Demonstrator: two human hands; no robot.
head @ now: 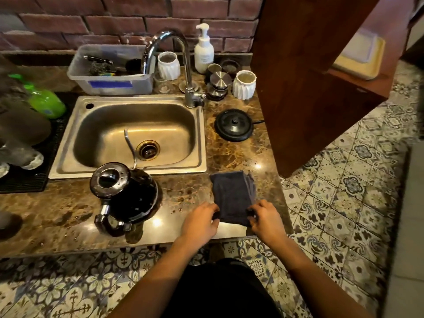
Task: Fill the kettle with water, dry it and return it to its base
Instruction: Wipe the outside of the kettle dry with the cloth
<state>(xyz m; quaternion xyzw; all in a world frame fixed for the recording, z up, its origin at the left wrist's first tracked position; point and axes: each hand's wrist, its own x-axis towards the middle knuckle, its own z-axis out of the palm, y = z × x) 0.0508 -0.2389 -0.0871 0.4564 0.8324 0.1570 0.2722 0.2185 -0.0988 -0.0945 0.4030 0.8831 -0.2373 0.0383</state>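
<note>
A black gooseneck kettle [128,193] stands on the marble counter [188,187] in front of the steel sink [128,131], lid on, handle toward me, thin spout reaching over the basin. Its round black base [234,125] sits empty to the right of the sink, below the tap [181,65]. A folded dark grey cloth [234,196] lies flat near the counter's front edge. My left hand [202,221] pinches the cloth's near left corner and my right hand [263,219] pinches its near right corner.
Behind the sink stand a plastic tub [110,72] of utensils, two white ribbed cups [168,65], a soap pump bottle [203,51] and small metal tins [219,83]. A green bottle [46,102] lies on a black mat at left. A wooden cabinet [309,65] overhangs at right.
</note>
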